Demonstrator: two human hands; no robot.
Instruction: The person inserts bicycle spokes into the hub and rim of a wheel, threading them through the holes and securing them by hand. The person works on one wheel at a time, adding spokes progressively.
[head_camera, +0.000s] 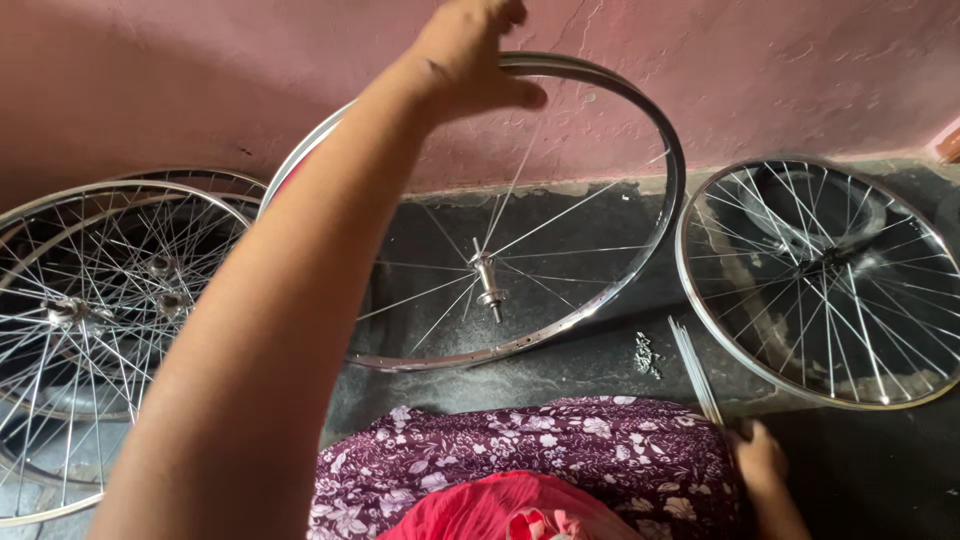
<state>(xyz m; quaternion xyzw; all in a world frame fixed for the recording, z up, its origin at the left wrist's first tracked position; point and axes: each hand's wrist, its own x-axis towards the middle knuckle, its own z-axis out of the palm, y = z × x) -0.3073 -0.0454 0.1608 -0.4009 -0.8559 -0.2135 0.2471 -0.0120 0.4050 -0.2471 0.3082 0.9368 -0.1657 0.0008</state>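
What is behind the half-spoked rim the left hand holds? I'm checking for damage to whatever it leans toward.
Behind the rim are a pink wall and dark floor; the forearm covers its left side.

No packages, labels, signs or screens show anywhere in this view

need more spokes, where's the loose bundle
In the head view, the loose spokes lie low right on the floor, between the two wheels, ends at the right hand.
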